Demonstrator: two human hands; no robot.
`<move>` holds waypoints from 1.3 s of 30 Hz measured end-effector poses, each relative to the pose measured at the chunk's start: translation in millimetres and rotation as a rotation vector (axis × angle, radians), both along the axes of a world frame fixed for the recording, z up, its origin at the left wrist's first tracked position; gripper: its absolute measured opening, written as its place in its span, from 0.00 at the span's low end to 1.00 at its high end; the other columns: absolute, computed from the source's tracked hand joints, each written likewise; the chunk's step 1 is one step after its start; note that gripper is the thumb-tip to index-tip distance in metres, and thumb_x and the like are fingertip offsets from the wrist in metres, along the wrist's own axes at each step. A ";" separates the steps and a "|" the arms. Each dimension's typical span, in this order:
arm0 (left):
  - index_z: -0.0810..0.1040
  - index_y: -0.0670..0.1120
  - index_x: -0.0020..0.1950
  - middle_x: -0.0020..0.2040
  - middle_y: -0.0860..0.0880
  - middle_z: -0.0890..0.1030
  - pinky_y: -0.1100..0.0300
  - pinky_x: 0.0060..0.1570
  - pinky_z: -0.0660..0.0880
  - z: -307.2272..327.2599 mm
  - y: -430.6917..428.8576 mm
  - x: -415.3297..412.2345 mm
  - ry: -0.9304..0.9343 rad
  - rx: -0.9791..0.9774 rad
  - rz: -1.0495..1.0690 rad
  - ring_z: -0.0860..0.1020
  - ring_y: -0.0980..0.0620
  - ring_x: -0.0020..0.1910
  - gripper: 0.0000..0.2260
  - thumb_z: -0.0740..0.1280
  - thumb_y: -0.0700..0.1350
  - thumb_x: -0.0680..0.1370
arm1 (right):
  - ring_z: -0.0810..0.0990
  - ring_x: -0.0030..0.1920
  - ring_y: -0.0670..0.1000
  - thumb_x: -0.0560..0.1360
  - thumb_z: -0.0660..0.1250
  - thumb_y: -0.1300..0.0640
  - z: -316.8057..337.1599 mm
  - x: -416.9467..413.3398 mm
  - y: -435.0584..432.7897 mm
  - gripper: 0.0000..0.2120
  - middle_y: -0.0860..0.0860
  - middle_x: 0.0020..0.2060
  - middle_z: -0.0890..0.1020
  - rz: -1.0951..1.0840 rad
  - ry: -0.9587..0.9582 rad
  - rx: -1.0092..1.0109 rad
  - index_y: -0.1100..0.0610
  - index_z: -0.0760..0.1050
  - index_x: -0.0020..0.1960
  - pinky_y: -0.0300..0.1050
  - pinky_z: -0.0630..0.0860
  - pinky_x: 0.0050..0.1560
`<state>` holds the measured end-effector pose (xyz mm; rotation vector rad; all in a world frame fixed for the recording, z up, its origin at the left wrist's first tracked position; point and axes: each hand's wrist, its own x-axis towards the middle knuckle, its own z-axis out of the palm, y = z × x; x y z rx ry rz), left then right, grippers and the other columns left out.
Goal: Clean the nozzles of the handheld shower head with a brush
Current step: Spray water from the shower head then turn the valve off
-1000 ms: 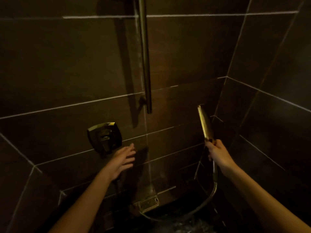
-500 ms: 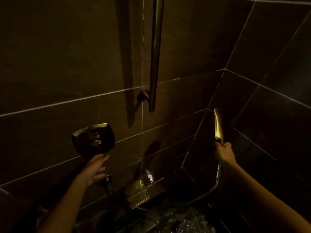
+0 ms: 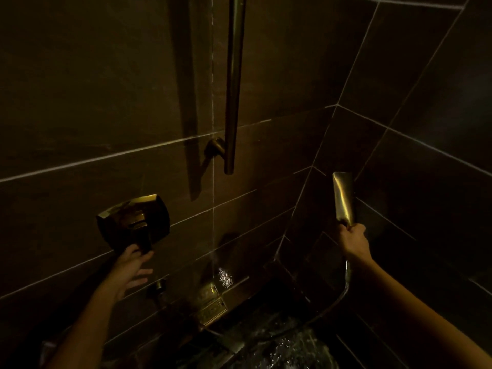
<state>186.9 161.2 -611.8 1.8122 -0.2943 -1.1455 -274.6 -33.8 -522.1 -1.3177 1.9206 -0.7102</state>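
Dark glossy tile wall [image 3: 106, 102]; right hand [image 3: 354, 242] grips flat brass shower head [image 3: 343, 201].

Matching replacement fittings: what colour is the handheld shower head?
Brushed gold or brass, as far as the dim light shows; the head view shows the handheld shower head held upright.

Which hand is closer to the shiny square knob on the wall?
Left. The left hand is just under the wall control, fingertips at its lever. The right hand is far across by the corner, gripping the shower head.
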 end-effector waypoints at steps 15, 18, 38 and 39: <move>0.56 0.54 0.81 0.79 0.46 0.65 0.49 0.45 0.79 1.6 5.3 -9.8 0.025 -0.012 0.035 0.80 0.37 0.60 0.32 0.68 0.44 0.80 | 0.81 0.53 0.66 0.82 0.59 0.50 -14.6 -5.3 14.3 0.13 0.66 0.56 0.78 -0.030 0.079 0.025 0.59 0.61 0.57 0.57 0.78 0.51; 0.57 0.55 0.80 0.78 0.45 0.67 0.49 0.44 0.79 3.5 5.6 -9.9 0.048 -0.008 0.040 0.80 0.37 0.61 0.32 0.68 0.44 0.80 | 0.80 0.56 0.68 0.82 0.60 0.51 -14.9 -4.6 16.7 0.13 0.68 0.59 0.78 -0.023 0.089 0.035 0.61 0.62 0.57 0.59 0.77 0.56; 0.60 0.50 0.80 0.76 0.40 0.69 0.49 0.45 0.77 9.8 -0.6 -15.5 0.145 -0.030 0.132 0.77 0.37 0.66 0.28 0.66 0.44 0.82 | 0.74 0.38 0.52 0.84 0.57 0.54 -13.6 -9.3 25.4 0.13 0.61 0.53 0.75 -0.135 -0.126 -0.066 0.61 0.62 0.62 0.45 0.67 0.35; 0.60 0.50 0.80 0.76 0.40 0.69 0.50 0.44 0.77 10.2 -0.3 -16.0 0.146 -0.033 0.131 0.77 0.37 0.65 0.28 0.66 0.44 0.82 | 0.74 0.39 0.53 0.84 0.57 0.54 -14.5 -9.7 26.1 0.11 0.62 0.53 0.76 -0.151 -0.149 -0.091 0.60 0.61 0.60 0.46 0.68 0.37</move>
